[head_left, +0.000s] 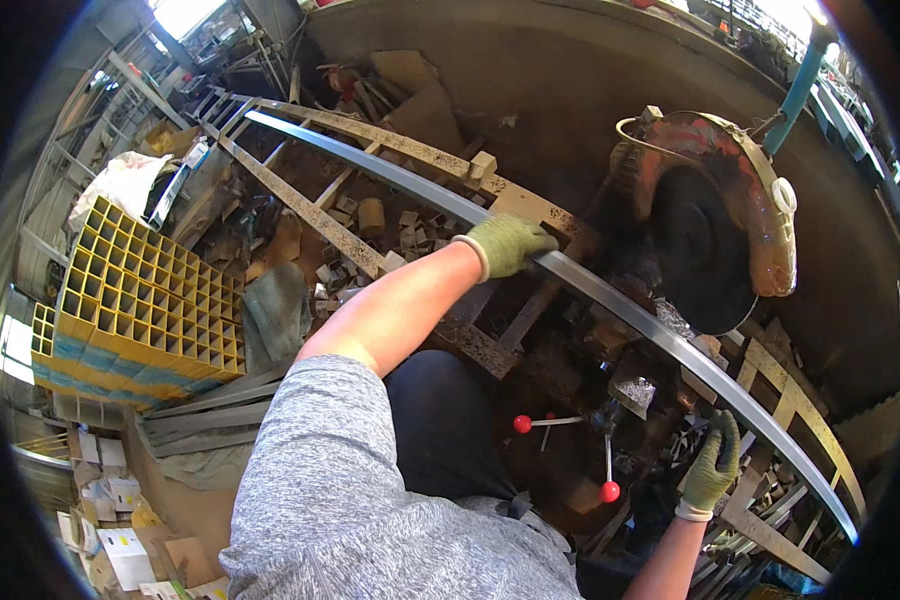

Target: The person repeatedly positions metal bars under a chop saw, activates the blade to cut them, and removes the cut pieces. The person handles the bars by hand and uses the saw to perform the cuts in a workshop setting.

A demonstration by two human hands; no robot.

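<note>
A long silvery metal bar point(625, 308) runs slantwise from the far left to the near right and appears curved by the lens. My left hand point(508, 244), in a green work glove, is wrapped over the bar's middle stretch. Closer to the bar's right end, my right hand point(712, 466), gloved alike, has its fingers stretched out beside the near edge. Whether its fingertips touch the metal I cannot tell. Beyond the bar stands a cut-off saw's dark round blade point(700, 250) under a worn red guard point(715, 140). The bar passes on my side of the blade.
A clamp lever with red ball knobs point(610, 491) sits below the bar. A pale speckled frame point(350, 237) extends to the far left, another point(810, 420) to the right. Many small offcuts point(415, 235) lie beneath. Yellow-edged square tubes point(150, 300) are stacked at left.
</note>
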